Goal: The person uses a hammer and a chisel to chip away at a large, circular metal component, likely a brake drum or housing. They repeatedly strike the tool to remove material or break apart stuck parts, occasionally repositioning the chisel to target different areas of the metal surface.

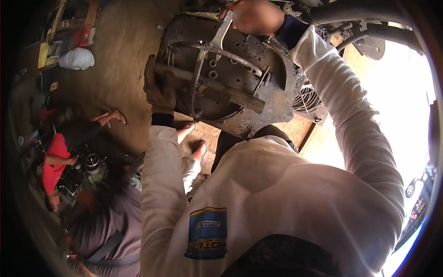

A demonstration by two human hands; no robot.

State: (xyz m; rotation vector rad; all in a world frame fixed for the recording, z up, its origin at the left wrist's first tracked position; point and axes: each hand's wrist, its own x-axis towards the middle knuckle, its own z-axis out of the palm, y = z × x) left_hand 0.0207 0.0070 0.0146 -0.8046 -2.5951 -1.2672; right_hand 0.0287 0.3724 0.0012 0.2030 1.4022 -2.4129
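Observation:
A bent metal frame (201,76) of curved flat bars stands over a dark, pitted steel plate (233,87) drilled with holes. My right hand (256,17), partly blurred, is at the far side, its fingers closed round the upper end of a frame bar. A thick metal pipe (240,98) slants across the plate beneath the frame. My left hand (160,90), in a dark brown glove, is closed at the pipe's left end; shadow hides some of its fingers. Two ring-shaped nuts (212,74) sit on the plate inside the frame.
Coiled wire (307,99) lies right of the plate. Thick dark pipes (360,16) cross the far right. At left, a person in red (55,157) sits by machine parts (92,161), near another person in grey (108,226). Someone's sandalled feet (200,150) are just below the plate.

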